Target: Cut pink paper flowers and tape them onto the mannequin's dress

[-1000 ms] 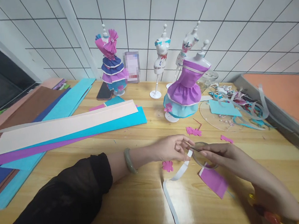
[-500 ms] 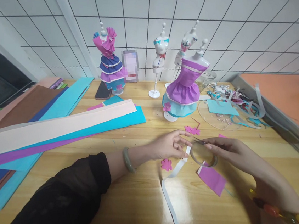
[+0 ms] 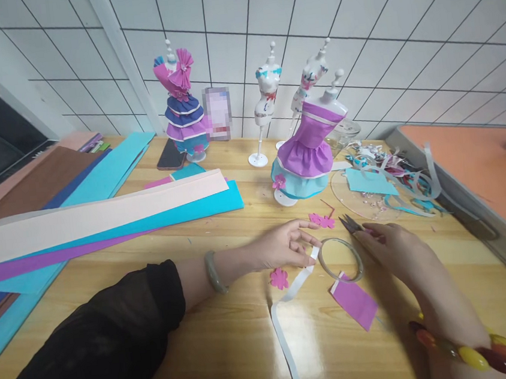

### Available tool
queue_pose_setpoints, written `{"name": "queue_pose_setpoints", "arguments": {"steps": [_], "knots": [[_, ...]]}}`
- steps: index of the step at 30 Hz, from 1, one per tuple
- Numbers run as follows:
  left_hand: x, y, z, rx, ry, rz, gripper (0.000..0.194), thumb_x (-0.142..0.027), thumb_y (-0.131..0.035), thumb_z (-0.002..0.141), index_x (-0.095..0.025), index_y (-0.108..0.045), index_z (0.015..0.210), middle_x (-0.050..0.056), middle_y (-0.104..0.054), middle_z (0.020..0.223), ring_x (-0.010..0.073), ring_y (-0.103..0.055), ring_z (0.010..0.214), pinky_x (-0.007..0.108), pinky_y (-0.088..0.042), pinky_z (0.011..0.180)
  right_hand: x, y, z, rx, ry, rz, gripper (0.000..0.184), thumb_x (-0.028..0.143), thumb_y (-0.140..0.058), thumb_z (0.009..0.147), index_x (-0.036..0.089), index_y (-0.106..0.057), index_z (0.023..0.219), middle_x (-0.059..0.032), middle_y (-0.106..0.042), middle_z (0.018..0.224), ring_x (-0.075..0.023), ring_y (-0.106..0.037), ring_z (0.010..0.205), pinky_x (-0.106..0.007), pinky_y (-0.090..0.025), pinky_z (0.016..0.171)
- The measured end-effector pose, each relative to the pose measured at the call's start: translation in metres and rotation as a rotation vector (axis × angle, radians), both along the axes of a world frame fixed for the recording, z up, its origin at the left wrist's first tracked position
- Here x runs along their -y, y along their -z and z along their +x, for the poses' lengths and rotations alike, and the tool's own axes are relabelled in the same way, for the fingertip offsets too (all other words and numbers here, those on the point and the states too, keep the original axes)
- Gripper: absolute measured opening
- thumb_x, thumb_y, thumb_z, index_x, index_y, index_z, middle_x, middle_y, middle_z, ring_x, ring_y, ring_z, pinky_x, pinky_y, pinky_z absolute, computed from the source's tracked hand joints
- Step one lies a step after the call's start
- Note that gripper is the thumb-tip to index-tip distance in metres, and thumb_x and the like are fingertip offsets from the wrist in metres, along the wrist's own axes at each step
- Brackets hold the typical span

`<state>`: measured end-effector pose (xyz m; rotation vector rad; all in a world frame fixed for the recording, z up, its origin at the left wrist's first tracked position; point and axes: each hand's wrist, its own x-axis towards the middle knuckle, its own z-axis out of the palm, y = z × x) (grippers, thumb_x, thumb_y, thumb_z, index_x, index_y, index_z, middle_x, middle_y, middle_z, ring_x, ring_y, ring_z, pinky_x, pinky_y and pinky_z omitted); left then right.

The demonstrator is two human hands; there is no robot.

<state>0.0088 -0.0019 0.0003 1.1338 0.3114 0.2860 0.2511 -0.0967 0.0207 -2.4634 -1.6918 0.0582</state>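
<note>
Right hand (image 3: 395, 253) moved rightward gripping scissors (image 3: 352, 223); left hand (image 3: 281, 247) pinches ribbon (image 3: 298, 285) above wooden table (image 3: 215, 350), tiles (image 3: 227, 8) behind.

You have one view, worn on your head, looking forward and steeply down at the table (image 3: 225, 355). Your left hand (image 3: 288, 244) and right hand (image 3: 390, 250) sit near the middle, close to the lens, with your sleeve (image 3: 97, 344) entering from the lower left corner. Beyond them, farther off, you see the dolls' dresses, including the purple one (image 3: 309, 141), and the tiled wall (image 3: 227, 11) across the top. The frame's sides cut off the paper (image 3: 102, 220) and the tray (image 3: 472, 172).
</note>
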Motion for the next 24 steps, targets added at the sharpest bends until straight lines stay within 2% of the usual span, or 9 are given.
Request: {"name": "queue_pose_setpoints", "arguments": {"steps": [3, 5, 7, 9, 11, 15, 19, 24], "knots": [[0.000, 0.001, 0.000, 0.009, 0.001, 0.004, 0.068, -0.012, -0.074, 0.062, -0.021, -0.042, 0.122, 0.010, -0.056, 0.111, 0.0022, -0.052, 0.063, 0.025, -0.046, 0.065, -0.001, -0.003, -0.011, -0.088, -0.134, 0.143, 0.041, 0.049, -0.045, 0.082, 0.016, -0.070, 0.086, -0.0133, -0.067, 0.084, -0.0254, -0.061, 0.076, -0.034, -0.045, 0.065], [-0.001, 0.002, 0.000, 0.011, 0.000, 0.004, 0.068, -0.013, -0.074, 0.062, -0.021, -0.043, 0.121, 0.009, -0.056, 0.111, 0.0021, -0.052, 0.063, 0.025, -0.045, 0.065, -0.001, -0.007, -0.023, -0.303, -0.217, 0.048, 0.036, 0.049, -0.047, 0.083, 0.019, -0.068, 0.081, -0.0083, -0.066, 0.078, -0.0214, -0.060, 0.070, -0.031, -0.045, 0.061], [-0.001, 0.002, 0.000, 0.012, -0.001, -0.003, 0.068, -0.013, -0.074, 0.062, -0.021, -0.043, 0.121, 0.009, -0.056, 0.111, 0.0022, -0.052, 0.063, 0.025, -0.046, 0.065, 0.000, -0.011, -0.038, -0.489, -0.354, -0.139, 0.030, 0.045, -0.048, 0.084, 0.020, -0.064, 0.077, -0.0034, -0.063, 0.069, -0.0168, -0.057, 0.060, -0.027, -0.044, 0.055], [-0.001, 0.002, 0.000, 0.017, 0.001, -0.006, 0.068, -0.013, -0.074, 0.063, -0.022, -0.042, 0.122, 0.009, -0.055, 0.111, 0.0025, -0.053, 0.063, 0.026, -0.046, 0.066, 0.001, -0.014, -0.050, -0.515, -0.458, -0.230, 0.023, 0.038, -0.050, 0.084, 0.021, -0.061, 0.073, -0.0007, -0.060, 0.066, -0.0147, -0.054, 0.058, -0.025, -0.042, 0.054], [-0.002, 0.002, 0.000, 0.024, 0.005, 0.003, 0.069, -0.013, -0.073, 0.063, -0.022, -0.041, 0.124, 0.010, -0.055, 0.112, 0.0029, -0.053, 0.063, 0.026, -0.046, 0.065, 0.002, -0.017, -0.057, -0.488, -0.515, -0.225, 0.017, 0.031, -0.050, 0.084, 0.021, -0.059, 0.073, 0.0001, -0.060, 0.068, -0.0140, -0.053, 0.061, -0.025, -0.041, 0.056], [-0.001, 0.002, -0.001, 0.037, -0.014, 0.020, 0.075, -0.014, -0.073, 0.064, -0.024, -0.038, 0.129, 0.011, -0.055, 0.114, 0.0028, -0.053, 0.063, 0.025, -0.046, 0.065, 0.002, -0.014, -0.056, -0.396, -0.530, -0.178, 0.017, 0.024, -0.047, 0.083, 0.020, -0.058, 0.070, -0.0005, -0.058, 0.064, -0.0135, -0.052, 0.057, -0.025, -0.040, 0.056], [0.004, 0.004, 0.000, 0.061, -0.065, 0.063, 0.080, -0.016, -0.074, 0.064, -0.028, -0.036, 0.133, 0.012, -0.056, 0.117, 0.0036, -0.054, 0.064, 0.025, -0.046, 0.065, 0.003, -0.009, -0.047, -0.272, -0.453, -0.233, 0.015, 0.026, -0.048, 0.082, 0.021, -0.058, 0.072, -0.0001, -0.059, 0.060, -0.0137, -0.051, 0.052, -0.026, -0.037, 0.051], [0.008, 0.006, 0.002, 0.085, -0.113, 0.118, 0.085, -0.018, -0.074, 0.065, -0.029, -0.031, 0.138, 0.015, -0.055, 0.121, 0.0032, -0.054, 0.062, 0.024, -0.046, 0.066, 0.006, -0.010, -0.040, -0.273, -0.456, -0.281, 0.014, 0.023, -0.048, 0.080, 0.020, -0.052, 0.066, 0.0016, -0.055, 0.058, -0.0126, -0.048, 0.053, -0.024, -0.036, 0.050]]}}
